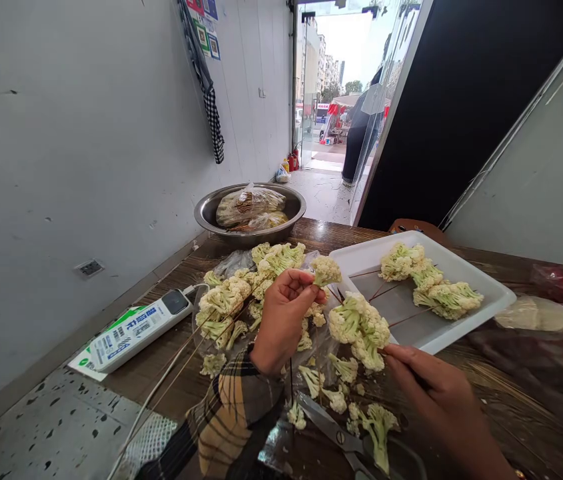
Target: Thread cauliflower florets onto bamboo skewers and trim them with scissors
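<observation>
My left hand (281,320), its fingers closed in a pinch, holds a small cauliflower floret (326,271) up in front of me. My right hand (431,387) grips a skewer of cauliflower (361,327) just below its cluster of florets. The thin stick tip points up and left, close under the floret in my left hand. Behind my left hand, a pile of cauliflower florets (228,300) lies on clear plastic. Loose floret pieces (344,368) and a pair of scissors (328,427) lie on the table below my hands.
A white tray (418,343) with several cauliflower skewers (448,299) stands at right. A metal basin (204,213) holding bagged food (251,205) sits at the back. On the left are a white device (141,330) with a cable and bare sticks (176,373). Someone (361,130) stands by the glass door.
</observation>
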`<move>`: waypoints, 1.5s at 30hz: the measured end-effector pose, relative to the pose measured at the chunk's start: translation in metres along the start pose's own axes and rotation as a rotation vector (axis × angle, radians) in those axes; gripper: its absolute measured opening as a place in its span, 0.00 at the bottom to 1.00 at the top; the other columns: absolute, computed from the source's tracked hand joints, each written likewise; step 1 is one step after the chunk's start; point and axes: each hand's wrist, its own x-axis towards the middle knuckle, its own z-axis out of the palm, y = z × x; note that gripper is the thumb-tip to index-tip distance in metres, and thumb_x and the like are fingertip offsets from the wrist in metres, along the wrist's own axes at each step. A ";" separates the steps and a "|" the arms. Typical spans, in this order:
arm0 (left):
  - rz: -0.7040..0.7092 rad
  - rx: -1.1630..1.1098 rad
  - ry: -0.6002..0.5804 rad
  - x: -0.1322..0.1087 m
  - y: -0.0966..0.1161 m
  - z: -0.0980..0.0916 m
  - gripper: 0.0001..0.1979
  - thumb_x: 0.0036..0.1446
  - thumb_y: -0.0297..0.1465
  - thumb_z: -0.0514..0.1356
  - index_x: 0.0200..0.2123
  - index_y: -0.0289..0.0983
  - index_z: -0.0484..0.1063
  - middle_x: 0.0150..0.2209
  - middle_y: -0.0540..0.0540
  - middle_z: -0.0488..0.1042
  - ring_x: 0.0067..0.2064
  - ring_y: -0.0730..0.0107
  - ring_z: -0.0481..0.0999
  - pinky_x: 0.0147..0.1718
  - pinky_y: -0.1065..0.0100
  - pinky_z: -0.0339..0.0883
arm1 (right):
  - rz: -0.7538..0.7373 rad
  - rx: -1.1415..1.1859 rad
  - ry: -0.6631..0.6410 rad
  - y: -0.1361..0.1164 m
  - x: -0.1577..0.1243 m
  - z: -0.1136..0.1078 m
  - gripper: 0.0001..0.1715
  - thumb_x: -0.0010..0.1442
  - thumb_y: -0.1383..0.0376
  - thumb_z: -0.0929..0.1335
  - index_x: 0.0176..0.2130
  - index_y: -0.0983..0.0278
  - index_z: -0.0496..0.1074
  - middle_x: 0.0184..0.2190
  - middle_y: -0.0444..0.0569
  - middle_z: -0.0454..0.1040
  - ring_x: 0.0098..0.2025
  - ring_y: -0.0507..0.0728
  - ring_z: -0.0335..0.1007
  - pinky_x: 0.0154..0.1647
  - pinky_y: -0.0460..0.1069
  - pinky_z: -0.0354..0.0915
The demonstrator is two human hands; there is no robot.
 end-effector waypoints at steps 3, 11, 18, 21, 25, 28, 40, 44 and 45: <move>0.010 0.038 -0.023 -0.002 -0.002 0.000 0.07 0.45 0.27 0.65 0.29 0.35 0.69 0.27 0.53 0.71 0.26 0.77 0.71 0.27 0.73 0.67 | 0.007 -0.002 -0.003 0.000 0.000 0.000 0.13 0.62 0.62 0.65 0.39 0.61 0.80 0.35 0.49 0.82 0.35 0.57 0.80 0.41 0.48 0.75; -0.015 0.066 -0.119 -0.005 -0.002 0.001 0.08 0.45 0.29 0.67 0.28 0.35 0.71 0.30 0.50 0.73 0.29 0.75 0.73 0.32 0.72 0.67 | 0.060 0.007 -0.008 -0.002 0.000 0.000 0.14 0.61 0.61 0.65 0.39 0.60 0.80 0.36 0.50 0.82 0.36 0.59 0.80 0.42 0.51 0.75; -0.161 -0.154 -0.135 -0.002 -0.006 0.000 0.10 0.43 0.29 0.70 0.30 0.34 0.73 0.30 0.52 0.73 0.29 0.77 0.75 0.35 0.72 0.71 | 0.072 0.010 -0.023 -0.003 0.001 0.000 0.14 0.62 0.60 0.65 0.39 0.60 0.80 0.36 0.49 0.82 0.36 0.59 0.80 0.42 0.51 0.75; -0.255 -0.233 -0.133 0.000 -0.007 -0.002 0.11 0.42 0.29 0.71 0.30 0.34 0.74 0.29 0.51 0.73 0.29 0.77 0.75 0.35 0.73 0.71 | 0.078 0.016 -0.026 -0.003 0.001 0.000 0.14 0.62 0.60 0.65 0.39 0.60 0.80 0.36 0.49 0.82 0.37 0.59 0.80 0.42 0.50 0.75; -0.289 -0.294 -0.090 0.001 -0.006 -0.004 0.13 0.41 0.30 0.72 0.29 0.34 0.73 0.24 0.53 0.72 0.27 0.76 0.75 0.37 0.68 0.73 | 0.075 0.026 -0.019 -0.002 0.000 0.001 0.14 0.62 0.60 0.65 0.40 0.60 0.80 0.37 0.50 0.82 0.37 0.59 0.80 0.43 0.51 0.75; -0.271 -0.285 -0.076 0.001 -0.005 -0.003 0.13 0.42 0.31 0.71 0.29 0.34 0.72 0.24 0.53 0.72 0.28 0.74 0.75 0.37 0.66 0.73 | 0.067 0.031 -0.019 -0.002 0.000 0.001 0.14 0.62 0.60 0.65 0.40 0.60 0.80 0.37 0.50 0.82 0.37 0.59 0.80 0.42 0.51 0.75; -0.097 -0.077 -0.027 -0.002 -0.004 0.000 0.12 0.44 0.34 0.70 0.29 0.34 0.73 0.27 0.52 0.73 0.31 0.71 0.78 0.38 0.68 0.70 | 0.069 0.024 -0.026 0.000 0.000 0.002 0.15 0.62 0.60 0.65 0.40 0.61 0.80 0.37 0.51 0.82 0.37 0.59 0.80 0.42 0.52 0.75; -0.126 -0.155 -0.057 -0.002 -0.004 -0.001 0.11 0.44 0.34 0.70 0.28 0.34 0.73 0.29 0.52 0.73 0.31 0.71 0.78 0.41 0.64 0.71 | 0.065 0.010 -0.013 0.000 0.000 0.001 0.15 0.62 0.60 0.65 0.39 0.61 0.80 0.37 0.50 0.82 0.37 0.59 0.80 0.42 0.51 0.75; -0.129 -0.160 -0.059 -0.002 -0.004 -0.001 0.11 0.43 0.33 0.70 0.28 0.34 0.73 0.29 0.52 0.73 0.31 0.71 0.78 0.42 0.64 0.71 | 0.067 0.010 -0.014 -0.001 0.000 0.001 0.14 0.61 0.60 0.65 0.39 0.61 0.80 0.37 0.50 0.82 0.37 0.59 0.80 0.42 0.51 0.75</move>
